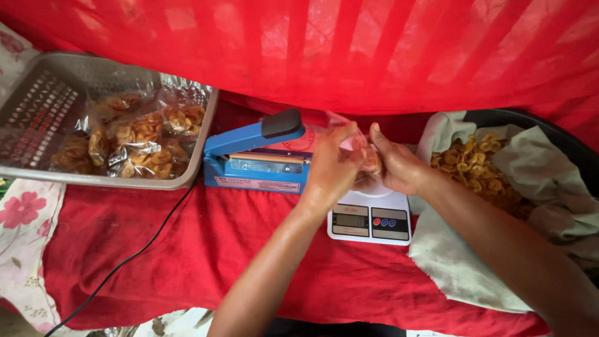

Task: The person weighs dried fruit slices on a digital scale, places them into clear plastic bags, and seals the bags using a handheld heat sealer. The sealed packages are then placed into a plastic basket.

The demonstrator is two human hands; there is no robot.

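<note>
A red cloth (206, 249) covered the work surface, and more red fabric (374, 50) hung across the top of the frame.

At centre, a clear bag (362, 156) partly filled with yellow chips was held just above a white scale (370, 215). The left hand (331, 168) was closed around the bag's left side, fingers curled over the plastic near its top. The right hand (399, 165) gripped the bag's right side, thumb raised at the upper edge and fingers wrapped behind. The two hands faced each other with the bag pinched between them; most of the bag was hidden by them. Whether the bag's bottom touched the scale's platform could not be told.

The scale showed a grey display and small round buttons on its front, below the hands. Just left of the hands, a blue sealer (256, 156) with a black handle knob stood with its arm lifted. A black cord (125, 262) ran from it down toward the lower left corner.

At the right, loose chips (474, 165) lay heaped on a pale cloth (449, 262) inside a dark basin (561, 137). In the upper left, a grey tray (37, 106) held several filled bags (137, 140) of chips. A floral cloth (25, 231) showed at the left edge.
</note>
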